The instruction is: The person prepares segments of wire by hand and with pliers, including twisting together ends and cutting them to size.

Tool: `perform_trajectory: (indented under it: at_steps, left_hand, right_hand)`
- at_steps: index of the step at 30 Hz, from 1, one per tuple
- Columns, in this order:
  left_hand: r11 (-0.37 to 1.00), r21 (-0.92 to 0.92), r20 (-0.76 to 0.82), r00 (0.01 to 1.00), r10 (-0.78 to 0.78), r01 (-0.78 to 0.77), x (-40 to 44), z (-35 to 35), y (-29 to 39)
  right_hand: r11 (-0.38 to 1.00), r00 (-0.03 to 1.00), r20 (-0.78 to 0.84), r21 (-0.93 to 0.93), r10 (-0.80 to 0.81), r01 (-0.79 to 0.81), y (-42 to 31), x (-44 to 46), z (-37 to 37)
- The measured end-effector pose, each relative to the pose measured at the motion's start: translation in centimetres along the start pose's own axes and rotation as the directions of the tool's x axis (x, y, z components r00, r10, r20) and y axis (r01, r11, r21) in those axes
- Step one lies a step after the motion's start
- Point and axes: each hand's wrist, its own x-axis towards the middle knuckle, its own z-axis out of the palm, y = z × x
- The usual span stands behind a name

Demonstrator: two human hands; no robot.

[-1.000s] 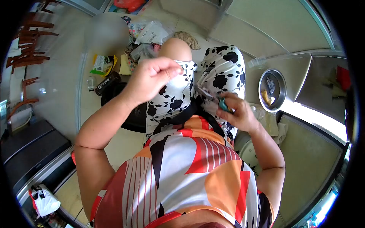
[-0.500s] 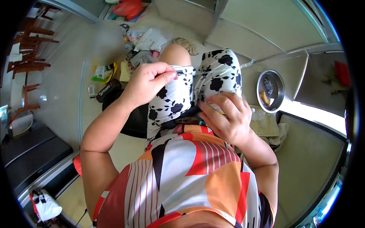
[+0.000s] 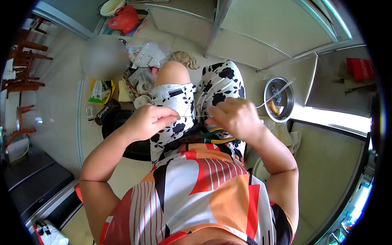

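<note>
Pinching white strip [image 3: 261,105] w/ L hand [image 3: 152,121] & R hand [image 3: 236,117], stretched btwn grips, trailing right of R grip over bowl [image 3: 290,102]. Could snag on rim if pulled fast, or slip w/ loose pinch; might knock scissors [image 3: 223,141] torso-side of R grip if swinging low.

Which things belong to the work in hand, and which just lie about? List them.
In use: white strand between left hand and right hand; probably the green-and-yellow-handled tool.

Apparently lying about: dark container; red bag; crumpled cloth.
</note>
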Motion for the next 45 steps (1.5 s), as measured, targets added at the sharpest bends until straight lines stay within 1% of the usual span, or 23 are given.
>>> perform_trajectory:
  at_steps: [1, 2, 5, 6, 9, 10, 13, 14, 17, 18, 19, 21, 24, 25, 28, 31, 32, 34, 35, 37, 40, 42, 45]
  left_hand:
    - [0.99, 0.136, -0.053, 0.998, 0.039, -0.031, -0.5, -0.4, -0.2]
    - [0.985, 0.145, -0.088, 0.99, 0.109, -0.095, -0.6, -0.9, -0.8]
    - [0.892, 0.372, -0.208, 0.913, 0.351, -0.258, -0.5, -2.0, -1.9]
    - [0.866, 0.43, -0.24, 0.893, 0.38, -0.253, -0.5, -2.4, -1.6]
    - [0.635, 0.729, -0.105, 0.875, 0.473, -0.255, -0.8, -3.0, -0.9]
    - [0.588, 0.747, -0.034, 0.866, 0.499, -0.31, -0.9, -2.9, -0.9]
    - [0.543, 0.777, 0.033, 0.882, 0.471, -0.319, -0.2, -2.3, -2.0]
    - [0.587, 0.757, -0.025, 0.886, 0.464, -0.287, 0.2, -2.4, -2.7]
    - [0.738, 0.592, -0.241, 0.802, 0.546, -0.325, 1.0, -4.0, -4.3]
    - [0.692, 0.657, -0.243, 0.785, 0.57, -0.3, 1.1, -5.1, -4.1]
    - [0.637, 0.734, -0.224, 0.801, 0.555, -0.235, 1.4, -5.9, -3.9]
    - [0.483, 0.855, -0.138, 0.813, 0.565, -0.19, 3.1, -6.3, -4.6]
    - [0.325, 0.928, -0.054, 0.797, 0.602, -0.183, 7.8, -7.9, -6.4]
    - [0.31, 0.935, -0.055, 0.792, 0.607, -0.173, 9.5, -8.1, -6.6]
    - [0.257, 0.955, -0.043, 0.79, 0.612, -0.148, 16.2, -7.3, -6.2]
    - [0.163, 0.981, 0.011, 0.875, 0.484, -0.103, 23.2, -5.4, -6.5]
    - [0.138, 0.986, 0.012, 0.855, 0.518, -0.097, 24.8, -4.8, -6.4]
    - [0.093, 0.991, 0.023, 0.807, 0.591, -0.097, 27.7, -3.6, -6.2]
    - [0.097, 0.993, 0.011, 0.854, 0.52, -0.072, 28.8, -3.2, -6.4]
    - [0.093, 0.996, -0.018, 0.932, 0.362, -0.017, 30.9, -2.8, -7.0]
    - [0.043, 0.999, 0.001, 0.921, 0.39, -0.02, 34.2, -2.6, -7.4]
    - [0.062, 0.997, 0.02, 0.908, 0.418, -0.051, 35.3, -1.7, -7.3]
    - [0.108, 0.988, 0.046, 0.891, 0.452, -0.106, 35.7, -1.1, -7.7]
  right_hand:
    - [0.999, 1.0, 0.001, -0.03, 0.029, -0.029, 0.7, -0.8, -0.6]
    - [0.998, 0.998, 0.025, -0.013, 0.055, -0.055, 1.1, -1.2, -1.4]
    - [0.994, 0.993, 0.042, -0.027, 0.106, -0.105, 2.8, -2.2, -3.9]
    - [0.989, 0.989, -0.003, -0.002, 0.15, -0.15, 3.1, -2.4, -4.5]
    - [0.992, 0.992, 0.025, -0.047, 0.122, -0.121, 3.8, -2.6, -6.3]
    - [0.992, 0.992, 0.032, -0.026, 0.123, -0.123, 3.9, -2.7, -6.6]
    - [0.993, 0.992, 0.026, -0.014, 0.12, -0.12, 4.6, -2.7, -6.8]
    - [0.992, 0.993, 0.006, -0.043, 0.118, -0.118, 5.0, -2.9, -6.2]
    - [0.978, 0.982, -0.122, -0.133, 0.141, -0.157, 7.9, -4.4, -6.1]
    - [0.964, 0.964, -0.131, -0.099, 0.232, -0.246, 8.8, -5.2, -6.4]
    - [0.96, 0.967, -0.128, -0.146, 0.22, -0.238, 9.5, -5.6, -6.1]
    - [0.946, 0.974, -0.125, -0.243, 0.191, -0.217, 11.0, -5.6, -5.5]
    - [0.88, 0.961, -0.121, -0.385, 0.249, -0.277, 14.4, -6.1, -3.3]
    - [0.85, 0.951, -0.127, -0.427, 0.282, -0.308, 15.5, -6.3, -2.5]
    - [0.833, 0.975, -0.162, -0.51, 0.152, -0.214, 20.8, -7.1, -0.4]
    - [0.661, 0.876, -0.233, -0.582, 0.422, -0.473, 23.7, -8.7, 2.8]
    - [0.569, 0.803, -0.178, -0.619, 0.57, -0.541, 24.7, -8.9, 3.4]
    - [0.468, 0.649, -0.195, -0.547, 0.735, -0.694, 26.9, -9.8, 5.3]
    - [0.399, 0.554, -0.193, -0.51, 0.81, -0.762, 27.8, -10.4, 6.3]
    - [0.431, 0.566, -0.246, -0.438, 0.787, -0.789, 29.2, -11.1, 7.9]
    - [0.441, 0.549, -0.307, -0.356, 0.778, -0.824, 30.8, -12.1, 10.2]
    - [0.402, 0.505, -0.299, -0.344, 0.809, -0.848, 31.8, -13.5, 10.8]
    - [0.413, 0.52, -0.379, -0.331, 0.765, -0.848, 32.6, -15.0, 11.8]
